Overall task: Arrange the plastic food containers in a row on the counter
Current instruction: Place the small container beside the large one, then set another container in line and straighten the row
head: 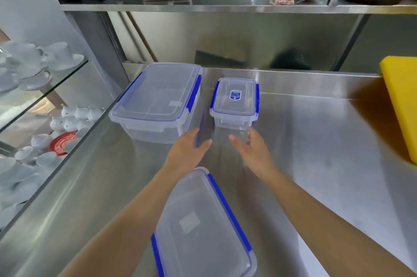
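Three clear plastic containers with blue clip lids stand on the steel counter point(316, 141). The large container point(155, 100) is at the back left. A small container point(234, 101) with a blue label stands just right of it. A medium container point(200, 227) lies near the front edge between my forearms. My left hand point(187, 148) is open, fingers spread, in front of the gap between the large and small containers. My right hand point(250, 148) is open too, just in front of the small container. Neither hand touches anything.
A yellow cutting board point(401, 100) stands at the counter's right end. To the left, glass shelves point(45, 87) hold several white cups and saucers. A steel shelf point(225, 7) with bags and boxes hangs above the counter's back.
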### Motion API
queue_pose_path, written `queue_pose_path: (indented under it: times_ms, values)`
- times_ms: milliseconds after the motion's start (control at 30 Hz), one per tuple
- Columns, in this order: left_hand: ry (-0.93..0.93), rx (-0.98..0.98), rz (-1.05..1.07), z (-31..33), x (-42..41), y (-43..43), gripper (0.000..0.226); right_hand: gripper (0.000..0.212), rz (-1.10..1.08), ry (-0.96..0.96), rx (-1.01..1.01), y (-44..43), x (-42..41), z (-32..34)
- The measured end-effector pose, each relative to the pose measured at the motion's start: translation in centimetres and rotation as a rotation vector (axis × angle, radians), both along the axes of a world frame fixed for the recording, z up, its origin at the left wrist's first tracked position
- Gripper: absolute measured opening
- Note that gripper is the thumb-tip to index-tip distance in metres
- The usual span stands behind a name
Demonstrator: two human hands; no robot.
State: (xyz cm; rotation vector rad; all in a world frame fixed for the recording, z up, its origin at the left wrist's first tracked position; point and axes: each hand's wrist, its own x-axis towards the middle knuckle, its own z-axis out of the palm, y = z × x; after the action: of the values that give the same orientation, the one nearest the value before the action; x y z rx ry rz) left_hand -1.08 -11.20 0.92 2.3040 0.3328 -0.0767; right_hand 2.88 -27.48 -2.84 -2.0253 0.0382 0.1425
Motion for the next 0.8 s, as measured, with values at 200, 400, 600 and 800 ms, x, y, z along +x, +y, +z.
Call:
queue_pose_path:
  times_ms: [200,400,600,800]
  values:
    - [0.08,0.134,0.089,-1.7,-6.1,2.1,0.055,0.073,0.185,0.135,-0.115,0.8,-5.2,-0.7]
    - [0.071,0.149,0.367,-2.6,-10.2,3.5,0.073,0.06,0.352,0.221,-0.163,1.1,-8.1,-0.5]
    - [0.235,-0.363,0.613,-3.6,-12.0,3.3,0.086,0.044,0.414,0.269,-0.125,1.8,-9.8,-0.2]
    - [0.146,-0.446,0.472,-3.5,-11.4,3.6,0.058,0.051,0.239,0.25,-0.033,0.5,-10.5,0.0]
